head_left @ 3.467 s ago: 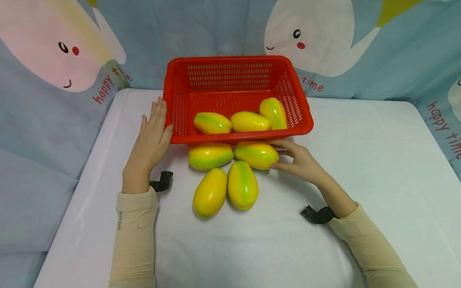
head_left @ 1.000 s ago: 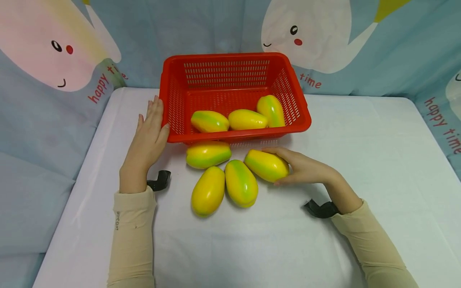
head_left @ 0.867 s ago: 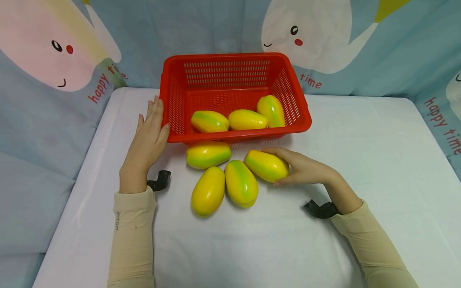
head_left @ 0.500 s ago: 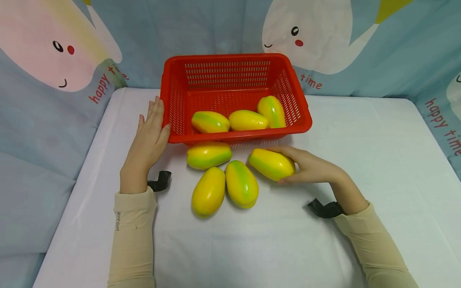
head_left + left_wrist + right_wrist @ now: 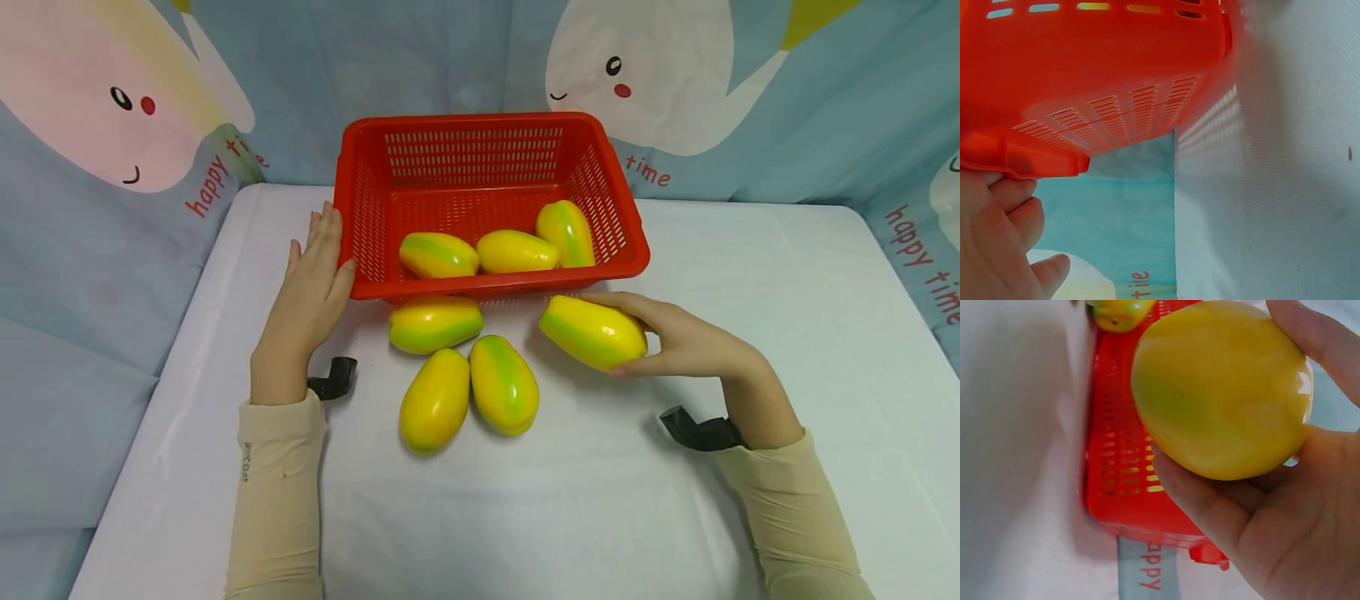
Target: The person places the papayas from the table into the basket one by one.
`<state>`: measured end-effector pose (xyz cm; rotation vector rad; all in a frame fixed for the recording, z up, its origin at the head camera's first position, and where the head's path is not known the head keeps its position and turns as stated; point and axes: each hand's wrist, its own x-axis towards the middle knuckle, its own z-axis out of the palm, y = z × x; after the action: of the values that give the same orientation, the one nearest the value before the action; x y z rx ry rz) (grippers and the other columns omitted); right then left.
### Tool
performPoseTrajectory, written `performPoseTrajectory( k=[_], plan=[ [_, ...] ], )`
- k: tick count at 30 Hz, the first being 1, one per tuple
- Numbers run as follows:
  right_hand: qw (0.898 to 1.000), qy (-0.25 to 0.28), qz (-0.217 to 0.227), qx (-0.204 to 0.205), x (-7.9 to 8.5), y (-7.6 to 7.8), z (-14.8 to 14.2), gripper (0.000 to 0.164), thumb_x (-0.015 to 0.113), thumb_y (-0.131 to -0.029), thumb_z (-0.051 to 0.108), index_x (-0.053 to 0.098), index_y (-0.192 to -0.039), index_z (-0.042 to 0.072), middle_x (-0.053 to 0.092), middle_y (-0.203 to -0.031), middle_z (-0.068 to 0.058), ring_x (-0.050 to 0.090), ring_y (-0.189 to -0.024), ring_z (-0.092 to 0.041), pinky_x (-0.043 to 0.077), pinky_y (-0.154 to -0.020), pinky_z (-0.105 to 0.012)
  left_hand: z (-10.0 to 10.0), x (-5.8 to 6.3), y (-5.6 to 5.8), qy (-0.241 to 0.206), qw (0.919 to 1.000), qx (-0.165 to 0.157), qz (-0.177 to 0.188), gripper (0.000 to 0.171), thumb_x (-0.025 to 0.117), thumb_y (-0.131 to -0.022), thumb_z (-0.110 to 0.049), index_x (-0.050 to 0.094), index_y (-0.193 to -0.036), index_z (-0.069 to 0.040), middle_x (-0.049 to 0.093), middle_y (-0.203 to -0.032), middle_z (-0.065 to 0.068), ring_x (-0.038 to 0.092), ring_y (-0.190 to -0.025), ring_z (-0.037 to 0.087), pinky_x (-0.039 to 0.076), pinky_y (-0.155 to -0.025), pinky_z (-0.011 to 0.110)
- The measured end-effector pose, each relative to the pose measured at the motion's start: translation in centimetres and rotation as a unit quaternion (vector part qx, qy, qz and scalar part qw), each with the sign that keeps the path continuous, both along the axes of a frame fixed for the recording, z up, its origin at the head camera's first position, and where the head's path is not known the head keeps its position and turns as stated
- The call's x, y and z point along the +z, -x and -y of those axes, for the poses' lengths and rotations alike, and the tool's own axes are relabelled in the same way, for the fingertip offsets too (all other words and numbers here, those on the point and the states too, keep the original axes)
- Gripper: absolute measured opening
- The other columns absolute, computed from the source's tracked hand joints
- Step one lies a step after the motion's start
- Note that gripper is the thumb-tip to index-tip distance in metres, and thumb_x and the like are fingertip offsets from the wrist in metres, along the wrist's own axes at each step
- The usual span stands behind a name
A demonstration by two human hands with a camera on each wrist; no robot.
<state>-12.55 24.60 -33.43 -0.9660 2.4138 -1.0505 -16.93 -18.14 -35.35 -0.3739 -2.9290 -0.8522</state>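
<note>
My right hand (image 5: 678,337) grips a yellow papaya (image 5: 592,332) with a green streak, thumb on its near side and fingers on its far side. Its narrower end points left, just in front of the basket's right part. In the right wrist view the papaya (image 5: 1222,394) hides part of the basket behind it. My left hand (image 5: 307,287) rests with fairly straight fingers along the left rim of a red plastic basket (image 5: 491,287); in the left wrist view the fingertips meet that rim (image 5: 1022,165). Three papayas lie inside the basket, one of them (image 5: 438,255) at the left.
Three more papayas lie on the white cloth: one (image 5: 435,325) along the basket's front and two side by side, the left (image 5: 433,402) and the right (image 5: 504,385). A printed blue curtain (image 5: 450,58) hangs behind the basket. Black wrist mounts (image 5: 701,431) stick out from both wrists.
My right hand has drawn the papaya away from the group on the cloth, rightward, and lately raised it toward the basket's front. The left hand stays at the rim.
</note>
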Motion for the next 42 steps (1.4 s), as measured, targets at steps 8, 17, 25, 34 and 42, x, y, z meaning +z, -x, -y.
performPoseTrajectory(
  k=[8,17,25,34,42],
  plan=[
    [1.000,0.018,-0.004,0.009,0.8,-0.3,-0.3,0.081,0.078,-0.077,0.011,0.035,-0.146,0.018,0.039,-0.145,0.002,0.039,-0.125,-0.008,0.031,-0.102,-0.015,0.1,0.2,-0.1,0.000,1.0000,0.001,0.002,0.062,0.032,-0.099,-0.028,0.005,-0.152,-0.008,0.003,-0.158,0.004,0.000,-0.144,0.021,-0.003,-0.114,0.047],
    [0.999,0.041,-0.006,0.002,1.7,-0.5,-0.4,0.082,0.078,-0.075,0.006,0.036,-0.145,0.018,0.042,-0.142,0.002,0.044,-0.122,-0.011,0.034,-0.101,-0.017,0.3,0.3,-0.2,0.001,1.0000,0.002,-0.001,0.062,0.031,-0.099,-0.028,0.005,-0.152,-0.008,0.003,-0.158,0.004,0.000,-0.144,0.019,-0.002,-0.114,0.047],
    [0.996,0.074,0.000,-0.041,2.4,-1.0,-0.8,0.086,0.075,-0.073,-0.006,0.033,-0.146,0.012,0.046,-0.134,0.000,0.045,-0.116,-0.012,0.039,-0.095,-0.016,-0.1,-0.1,0.0,-0.011,0.9999,-0.007,0.002,0.061,0.031,-0.100,-0.027,0.006,-0.152,-0.007,0.003,-0.158,0.004,-0.001,-0.144,0.019,-0.002,-0.114,0.049],
    [0.990,0.125,-0.012,-0.063,3.2,0.2,0.3,0.084,0.071,-0.072,-0.013,0.035,-0.145,0.007,0.045,-0.135,-0.005,0.046,-0.114,-0.017,0.042,-0.093,-0.018,-0.2,-0.1,0.0,-0.008,0.9999,-0.007,-0.002,0.060,0.031,-0.100,-0.027,0.007,-0.151,-0.006,0.004,-0.158,0.004,0.000,-0.144,0.019,-0.002,-0.114,0.048],
    [0.976,0.195,0.022,-0.090,3.7,2.3,1.5,0.077,0.066,-0.076,-0.013,0.038,-0.144,0.008,0.042,-0.136,-0.010,0.045,-0.110,-0.026,0.046,-0.088,-0.019,-0.1,-0.1,0.1,-0.003,1.0000,-0.007,-0.001,0.060,0.031,-0.100,-0.027,0.007,-0.151,-0.006,0.003,-0.158,0.006,0.000,-0.144,0.019,-0.002,-0.114,0.048]
  ],
)
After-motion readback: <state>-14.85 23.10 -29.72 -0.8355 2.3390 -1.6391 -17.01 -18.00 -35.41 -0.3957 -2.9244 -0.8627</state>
